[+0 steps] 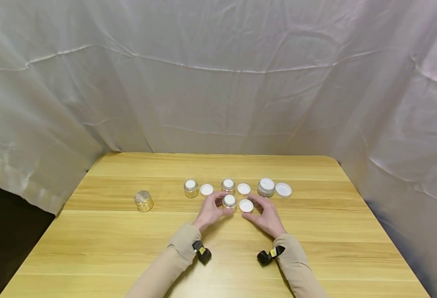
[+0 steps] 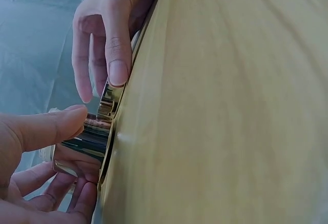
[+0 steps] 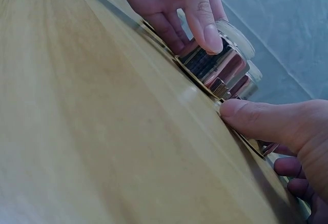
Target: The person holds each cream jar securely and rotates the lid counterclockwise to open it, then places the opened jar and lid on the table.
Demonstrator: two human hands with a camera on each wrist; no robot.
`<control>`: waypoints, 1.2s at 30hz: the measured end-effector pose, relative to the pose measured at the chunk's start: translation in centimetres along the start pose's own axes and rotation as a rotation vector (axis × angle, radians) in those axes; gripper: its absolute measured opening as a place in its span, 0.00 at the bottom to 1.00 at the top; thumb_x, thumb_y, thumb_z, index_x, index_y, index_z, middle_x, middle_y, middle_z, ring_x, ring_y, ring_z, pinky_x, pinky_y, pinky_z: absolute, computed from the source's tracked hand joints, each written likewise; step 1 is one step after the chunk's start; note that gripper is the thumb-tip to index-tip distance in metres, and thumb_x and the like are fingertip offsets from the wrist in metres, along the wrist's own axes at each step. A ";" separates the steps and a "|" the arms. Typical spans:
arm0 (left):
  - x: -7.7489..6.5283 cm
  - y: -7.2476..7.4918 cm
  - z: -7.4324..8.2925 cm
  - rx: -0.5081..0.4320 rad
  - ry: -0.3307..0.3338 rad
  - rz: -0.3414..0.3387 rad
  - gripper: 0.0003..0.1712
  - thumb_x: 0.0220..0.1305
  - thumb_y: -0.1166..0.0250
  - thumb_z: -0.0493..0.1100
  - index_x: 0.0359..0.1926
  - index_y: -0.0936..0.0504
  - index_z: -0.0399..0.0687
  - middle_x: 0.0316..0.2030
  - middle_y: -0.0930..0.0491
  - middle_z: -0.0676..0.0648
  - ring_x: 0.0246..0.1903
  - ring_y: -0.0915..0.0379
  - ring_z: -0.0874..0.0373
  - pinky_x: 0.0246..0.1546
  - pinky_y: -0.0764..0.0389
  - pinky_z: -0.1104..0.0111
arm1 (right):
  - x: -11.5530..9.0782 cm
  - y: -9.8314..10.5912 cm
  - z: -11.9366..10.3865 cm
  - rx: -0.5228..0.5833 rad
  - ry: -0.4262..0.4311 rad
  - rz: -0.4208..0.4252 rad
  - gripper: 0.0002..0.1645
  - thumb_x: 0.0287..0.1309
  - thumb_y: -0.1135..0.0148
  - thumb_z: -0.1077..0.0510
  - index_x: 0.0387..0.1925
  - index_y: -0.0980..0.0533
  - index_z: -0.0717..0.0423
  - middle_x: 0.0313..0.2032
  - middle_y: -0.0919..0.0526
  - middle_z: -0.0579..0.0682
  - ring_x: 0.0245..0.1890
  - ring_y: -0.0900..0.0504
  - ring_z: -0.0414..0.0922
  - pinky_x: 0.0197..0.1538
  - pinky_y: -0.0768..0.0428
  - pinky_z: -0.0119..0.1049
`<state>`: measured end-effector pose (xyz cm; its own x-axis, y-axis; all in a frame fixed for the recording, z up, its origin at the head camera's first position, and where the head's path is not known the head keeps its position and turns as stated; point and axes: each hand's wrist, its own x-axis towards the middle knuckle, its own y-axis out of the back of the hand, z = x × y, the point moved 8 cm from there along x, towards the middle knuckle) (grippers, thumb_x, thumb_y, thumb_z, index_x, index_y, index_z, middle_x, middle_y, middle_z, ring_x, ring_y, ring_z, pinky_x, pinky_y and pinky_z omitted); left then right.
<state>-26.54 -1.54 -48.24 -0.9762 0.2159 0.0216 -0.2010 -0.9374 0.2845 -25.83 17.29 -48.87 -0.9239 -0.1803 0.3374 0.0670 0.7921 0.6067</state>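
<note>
My left hand (image 1: 211,211) grips a small gold jar (image 1: 229,203) by its sides, thumb near and fingers behind. This jar stands upright on the table with its white top uncovered; its mirror-like wall (image 2: 84,149) shows in the left wrist view. Just to its right, my right hand (image 1: 266,216) holds a round lid (image 1: 246,206) at its rim between thumb and fingers. The lid lies flat with its white inside up. In the right wrist view my right thumb (image 3: 266,121) is at the lid's near edge, and the far fingers are partly hidden.
Behind stand two small gold jars (image 1: 190,189) (image 1: 227,186) and a wider silvery jar (image 1: 266,188), white tops showing. Upturned lids (image 1: 206,190) (image 1: 243,189) (image 1: 283,190) lie to their right. A capped gold jar (image 1: 143,201) stands at left on the wooden table (image 1: 103,248).
</note>
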 end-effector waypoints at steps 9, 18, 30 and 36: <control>0.1 0.0 -0.1 -0.029 0.006 0.018 0.33 0.51 0.24 0.32 0.61 0.22 0.38 0.58 0.23 0.35 0.60 0.26 0.40 0.69 0.26 0.49 | 0.0 0.0 -0.1 -0.014 0.008 0.002 0.36 0.46 0.19 0.58 0.59 0.22 0.55 0.53 0.14 0.53 0.54 0.20 0.52 0.58 0.20 0.52; 0.1 0.1 -0.3 -0.093 0.020 0.019 0.37 0.48 0.25 0.28 0.62 0.24 0.36 0.59 0.23 0.34 0.62 0.27 0.38 0.71 0.28 0.50 | 0.0 0.0 -0.1 -0.014 0.010 0.004 0.36 0.46 0.19 0.57 0.59 0.22 0.54 0.53 0.14 0.53 0.55 0.20 0.52 0.59 0.20 0.53; -1.1 0.8 -0.5 -0.118 0.090 0.033 0.43 0.46 0.26 0.27 0.66 0.31 0.30 0.62 0.26 0.32 0.65 0.31 0.36 0.75 0.35 0.48 | -0.1 0.4 0.1 0.080 -0.040 0.031 0.34 0.49 0.21 0.54 0.58 0.21 0.56 0.49 0.14 0.54 0.44 0.20 0.46 0.49 0.20 0.34; -1.5 1.7 -0.4 -0.121 0.113 0.060 0.43 0.48 0.23 0.33 0.65 0.30 0.33 0.64 0.27 0.33 0.66 0.32 0.37 0.75 0.35 0.47 | -0.1 0.7 0.3 0.107 -0.029 0.087 0.29 0.51 0.22 0.57 0.55 0.20 0.57 0.45 0.16 0.55 0.39 0.22 0.46 0.43 0.23 0.29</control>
<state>-25.45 -3.59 -48.12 -0.9883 0.1331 -0.0747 -0.1440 -0.9752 0.1680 -25.84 18.00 -48.70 -0.9269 -0.0932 0.3636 0.1079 0.8617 0.4958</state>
